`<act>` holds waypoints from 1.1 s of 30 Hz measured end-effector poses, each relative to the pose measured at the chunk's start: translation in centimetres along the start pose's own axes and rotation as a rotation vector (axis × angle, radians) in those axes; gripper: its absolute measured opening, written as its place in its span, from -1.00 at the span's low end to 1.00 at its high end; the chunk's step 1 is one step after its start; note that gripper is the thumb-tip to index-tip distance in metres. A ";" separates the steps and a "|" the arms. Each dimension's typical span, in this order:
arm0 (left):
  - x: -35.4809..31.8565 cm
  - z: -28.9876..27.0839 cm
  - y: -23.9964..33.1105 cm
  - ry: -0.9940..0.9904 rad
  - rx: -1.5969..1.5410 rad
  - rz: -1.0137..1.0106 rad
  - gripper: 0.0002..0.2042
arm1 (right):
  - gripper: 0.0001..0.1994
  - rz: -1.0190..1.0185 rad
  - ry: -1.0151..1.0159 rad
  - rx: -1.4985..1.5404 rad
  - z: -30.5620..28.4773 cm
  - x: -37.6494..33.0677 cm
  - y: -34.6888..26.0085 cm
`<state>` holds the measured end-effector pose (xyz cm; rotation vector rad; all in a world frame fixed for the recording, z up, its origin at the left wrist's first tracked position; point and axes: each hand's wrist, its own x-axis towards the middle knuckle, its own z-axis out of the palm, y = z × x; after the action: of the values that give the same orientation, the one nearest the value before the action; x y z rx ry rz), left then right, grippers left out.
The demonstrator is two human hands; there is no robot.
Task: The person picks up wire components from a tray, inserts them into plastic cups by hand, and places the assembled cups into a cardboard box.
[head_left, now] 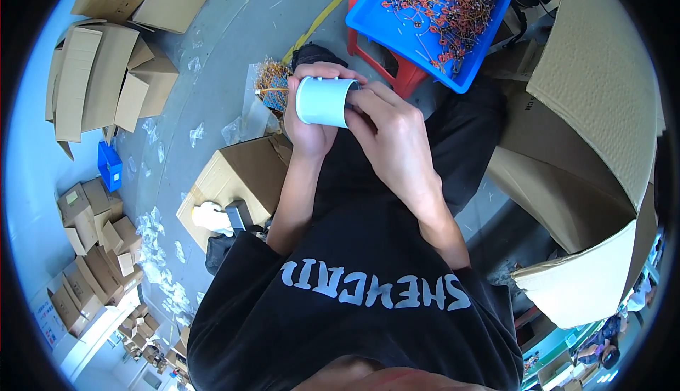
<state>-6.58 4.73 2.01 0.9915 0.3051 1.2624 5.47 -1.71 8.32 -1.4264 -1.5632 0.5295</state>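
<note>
A pale blue cylinder (322, 100), smooth and cup-like, lies on its side in front of my chest. My left hand (308, 125) is wrapped round it from the left, fingers over its top. Its dark open end faces right, where my right hand (397, 125) has its bent fingertips at and inside the opening. What those fingertips hold, if anything, is hidden there. Just left of my left hand is a bundle of thin wires (271, 83) in orange and blue, with one orange strand close to the cylinder.
A blue tray (368, 17) full of red-and-copper wired parts rests on a red stool (406, 83). At right stands a large open carton (595, 65); at left, a cardboard box (244, 171) bears a white glove (211, 217). Plastic scraps and more cartons (92, 79) lie beyond.
</note>
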 end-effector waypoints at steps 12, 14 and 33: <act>0.4 0.4 0.8 -0.167 0.262 0.130 -0.50 | -0.89 0.043 -0.012 0.245 -1.1 -0.4 0.6; 0.3 0.5 0.7 -0.148 0.199 0.114 -0.51 | -0.88 0.082 -0.013 0.292 -0.9 -0.4 0.6; -0.3 1.2 -2.1 0.027 -0.862 -0.299 -0.56 | -0.66 -0.111 0.226 -0.104 -0.4 -0.8 -0.3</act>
<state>-4.49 3.93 1.01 0.1781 -0.0826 0.9789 5.55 -2.69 8.51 -1.4145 -1.4940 0.2157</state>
